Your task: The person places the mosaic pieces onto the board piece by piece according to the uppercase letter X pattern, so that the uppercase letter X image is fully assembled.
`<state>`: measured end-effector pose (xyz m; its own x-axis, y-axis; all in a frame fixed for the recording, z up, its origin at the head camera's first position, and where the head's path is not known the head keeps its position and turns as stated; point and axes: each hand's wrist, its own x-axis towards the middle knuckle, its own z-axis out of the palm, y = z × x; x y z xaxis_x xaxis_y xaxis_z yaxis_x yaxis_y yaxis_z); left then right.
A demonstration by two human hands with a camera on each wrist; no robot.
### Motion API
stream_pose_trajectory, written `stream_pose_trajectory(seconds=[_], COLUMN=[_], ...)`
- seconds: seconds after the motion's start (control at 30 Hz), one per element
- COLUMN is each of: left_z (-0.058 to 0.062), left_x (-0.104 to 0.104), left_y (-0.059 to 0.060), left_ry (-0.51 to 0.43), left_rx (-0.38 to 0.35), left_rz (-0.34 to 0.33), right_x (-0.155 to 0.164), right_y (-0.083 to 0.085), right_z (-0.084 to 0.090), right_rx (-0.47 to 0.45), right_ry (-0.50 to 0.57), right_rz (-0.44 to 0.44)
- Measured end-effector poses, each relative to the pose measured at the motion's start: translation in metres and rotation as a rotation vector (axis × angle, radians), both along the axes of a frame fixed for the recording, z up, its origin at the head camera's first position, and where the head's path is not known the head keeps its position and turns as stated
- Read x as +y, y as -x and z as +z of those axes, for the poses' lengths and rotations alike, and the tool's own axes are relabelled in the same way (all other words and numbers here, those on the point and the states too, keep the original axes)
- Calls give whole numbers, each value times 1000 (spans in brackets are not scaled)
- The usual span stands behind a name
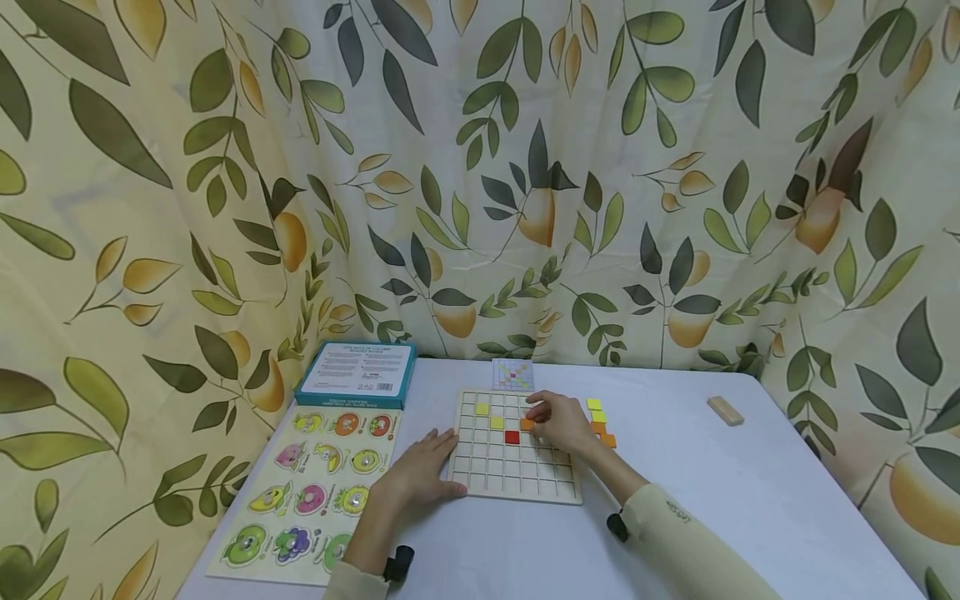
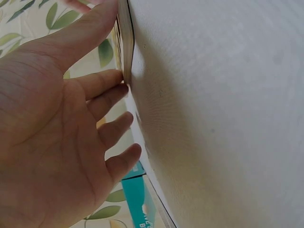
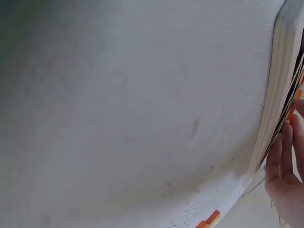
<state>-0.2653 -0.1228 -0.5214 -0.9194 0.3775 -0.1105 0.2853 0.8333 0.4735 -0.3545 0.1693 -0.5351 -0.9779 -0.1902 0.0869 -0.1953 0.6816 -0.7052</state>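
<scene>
A square wooden grid board (image 1: 517,486) lies mid-table with two yellow tiles (image 1: 482,409), a red tile (image 1: 512,437) and an orange tile (image 1: 527,425) on its upper part. My left hand (image 1: 420,467) rests at the board's left edge, its fingers fairly straight and touching the rim; the thumb reaches the near left corner. Over the board's upper right, my right hand (image 1: 562,423) has its fingertips bent together. In the right wrist view those fingers (image 3: 286,147) pinch what looks like an orange tile (image 3: 290,113), largely hidden by them.
Several yellow tiles (image 1: 596,410) and orange tiles (image 1: 606,440) lie right of the board. A small printed grid card (image 1: 513,375) is behind it. To the left are a fruit picture board (image 1: 262,467) and a teal-edged box (image 1: 356,371). A small wooden block (image 1: 725,411) lies far right.
</scene>
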Motion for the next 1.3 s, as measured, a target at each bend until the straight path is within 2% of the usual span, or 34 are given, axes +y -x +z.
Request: stream_pose_trajectory(seconds=[0.4,0.67,0.8,0.97,1.3], left_z=[-2,-3,0,0,-2], left_x=[0,0,0,1,0], left_y=[2,2,1,0,1], left_ry=[3,11,4,5,4], left_rx=[-7,-8,-11,-10,-13], left_rz=[3,1,7,6,11], right_x=[0,13,26,46,85], right_y=[-3,-5,-4,-4,-4], right_z=[-1,4,8,11,7], right_rx=[-16,43,92,144,127], right_ry=[17,35,45,4,-110], right_rz=[-8,-4,-35,-96,-238])
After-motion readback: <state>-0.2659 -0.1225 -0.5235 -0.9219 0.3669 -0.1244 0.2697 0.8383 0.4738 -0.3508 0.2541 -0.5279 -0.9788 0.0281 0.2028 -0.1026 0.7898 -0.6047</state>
